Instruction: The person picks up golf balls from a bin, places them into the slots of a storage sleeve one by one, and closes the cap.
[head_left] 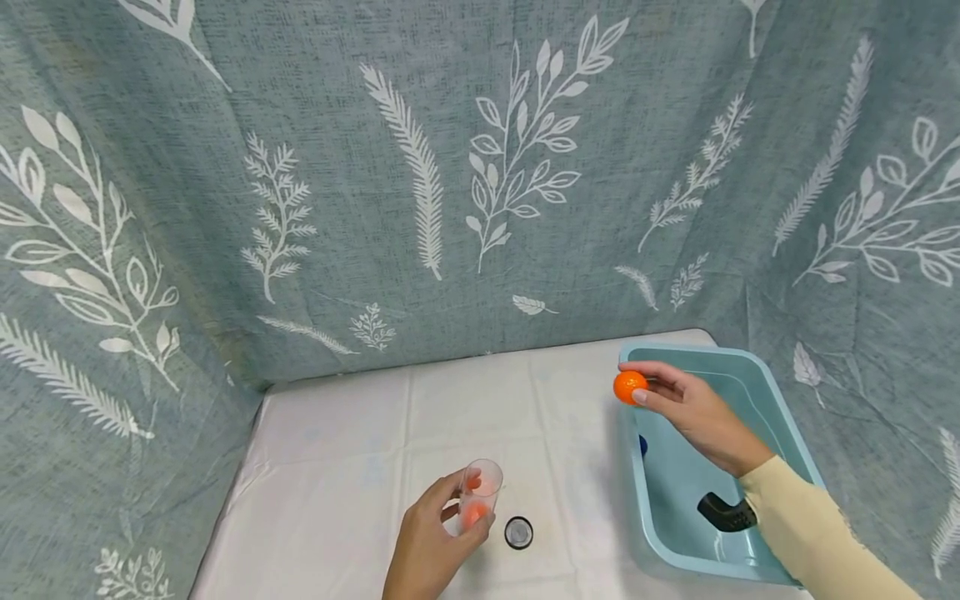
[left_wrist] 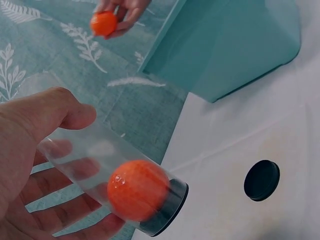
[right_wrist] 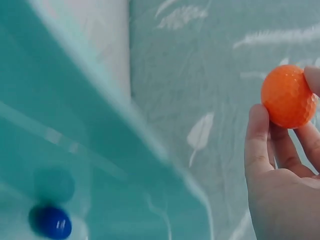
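My left hand (head_left: 433,537) grips a clear plastic tube (head_left: 486,478) above the white-covered table. An orange golf ball (left_wrist: 138,190) sits at the tube's black-capped bottom end. Beside the tube on the table lies a loose round black cap (head_left: 519,532). Over the left rim of the light-blue bin (head_left: 642,517), my right hand (head_left: 693,412) pinches another orange golf ball (right_wrist: 288,96) between thumb and fingers. Inside the bin, near its left wall, is a dark blue ball (right_wrist: 53,222), mostly hidden by the rim in the head view.
The bin stands at the right side of the table (head_left: 330,483). Grey-green cloth (head_left: 337,217) with white leaf prints hangs behind and on both sides. A black curved piece (head_left: 726,512) shows by the right sleeve (head_left: 817,525), over the bin.
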